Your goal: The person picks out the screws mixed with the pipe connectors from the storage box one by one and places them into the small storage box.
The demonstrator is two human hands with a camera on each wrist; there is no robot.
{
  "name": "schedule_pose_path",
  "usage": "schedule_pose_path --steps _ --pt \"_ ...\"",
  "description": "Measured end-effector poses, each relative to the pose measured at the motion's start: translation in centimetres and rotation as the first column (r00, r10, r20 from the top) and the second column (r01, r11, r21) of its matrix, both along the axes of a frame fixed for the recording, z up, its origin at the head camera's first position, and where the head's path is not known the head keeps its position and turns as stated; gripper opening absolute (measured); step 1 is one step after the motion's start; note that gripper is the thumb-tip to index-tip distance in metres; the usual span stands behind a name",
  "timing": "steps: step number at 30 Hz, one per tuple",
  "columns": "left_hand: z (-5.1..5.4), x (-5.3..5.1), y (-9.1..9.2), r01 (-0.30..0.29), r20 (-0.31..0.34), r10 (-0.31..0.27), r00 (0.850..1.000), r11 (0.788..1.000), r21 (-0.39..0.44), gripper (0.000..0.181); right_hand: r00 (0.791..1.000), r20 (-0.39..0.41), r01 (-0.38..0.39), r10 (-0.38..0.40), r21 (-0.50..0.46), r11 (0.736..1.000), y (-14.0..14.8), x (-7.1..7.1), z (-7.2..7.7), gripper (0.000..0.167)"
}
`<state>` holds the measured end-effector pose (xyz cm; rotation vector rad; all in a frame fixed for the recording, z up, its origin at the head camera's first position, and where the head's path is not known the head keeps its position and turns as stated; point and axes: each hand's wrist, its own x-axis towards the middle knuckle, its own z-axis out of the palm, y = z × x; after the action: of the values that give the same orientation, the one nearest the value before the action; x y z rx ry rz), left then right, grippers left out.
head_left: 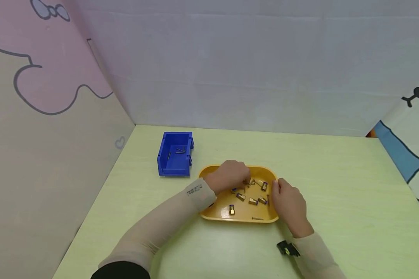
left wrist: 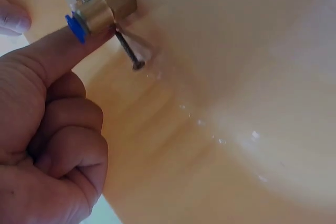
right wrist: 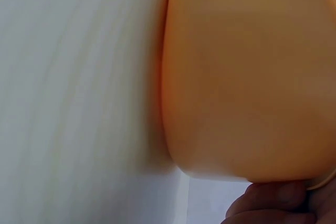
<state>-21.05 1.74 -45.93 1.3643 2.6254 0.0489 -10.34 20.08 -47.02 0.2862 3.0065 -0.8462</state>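
Observation:
A yellow tray (head_left: 230,221) holds several brass fittings (head_left: 253,201) with blue ends and several screws (head_left: 257,218). The left hand (head_left: 228,175) reaches into its far part. In the left wrist view, that hand (left wrist: 63,135) has its index finger stretched out against a brass fitting (left wrist: 118,1), its other visible fingers curled; a dark screw (left wrist: 127,51) lies beside the fingertip. The right hand (head_left: 290,203) grips the tray's right rim, thumb at the top edge. In the right wrist view, its fingers (right wrist: 273,198) lie against the tray's outer wall (right wrist: 247,87).
A blue bin (head_left: 174,172) with several screws (head_left: 180,152) in it stands behind and left of the tray on the pale table (head_left: 335,186). A small black object (head_left: 288,248) is near the right wrist. Printed cloth walls enclose the back and sides.

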Motion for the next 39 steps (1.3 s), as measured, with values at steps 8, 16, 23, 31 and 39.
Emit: schedule_pose_path --steps 8,16,23,31,39 --pt "0.1 0.4 0.2 -0.053 -0.007 0.053 0.999 0.999 0.012 0.044 1.0 -0.006 0.003 -0.003 -0.004 1.0 0.0 0.0 0.0 0.04" --pt "0.6 0.4 0.1 -0.042 0.05 0.041 0.998 0.999 0.008 0.041 1.0 0.004 0.0 0.0 -0.013 1.0 -0.1 0.1 0.0 0.04" --pt "1.8 0.6 -0.1 -0.068 0.044 0.067 0.997 0.997 0.024 0.032 1.0 0.01 -0.001 0.002 -0.016 1.0 -0.1 0.1 0.1 0.04" --pt "5.6 0.4 -2.2 -0.175 0.043 0.171 0.984 0.978 0.116 0.01 1.0 0.009 -0.005 0.005 -0.01 1.0 -0.1 0.0 0.2 0.04" --pt "8.7 -0.8 -5.5 -0.389 0.014 0.395 0.919 0.898 0.204 0.011 0.999 0.031 0.005 -0.005 -0.005 1.0 0.0 0.0 0.2 0.039"
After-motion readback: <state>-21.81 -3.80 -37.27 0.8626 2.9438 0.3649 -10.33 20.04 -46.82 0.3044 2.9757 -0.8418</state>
